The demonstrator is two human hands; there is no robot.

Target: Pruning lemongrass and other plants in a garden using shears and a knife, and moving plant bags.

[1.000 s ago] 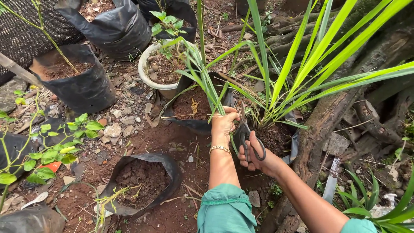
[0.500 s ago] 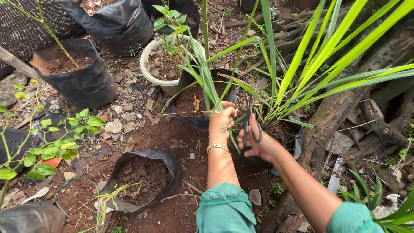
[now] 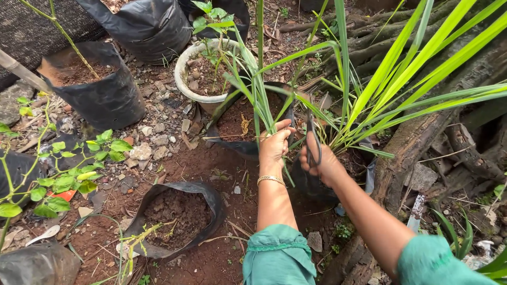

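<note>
A bunch of long grass blades was clenched in the left hand, while black scissors were gripped upright through the handle loops by the right hand, just beside.

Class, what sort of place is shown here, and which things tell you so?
Probably an outdoor plant nursery or garden: black grow bags of soil on bare earth, a white pot, and long-leaved plants being cut with scissors.
</note>
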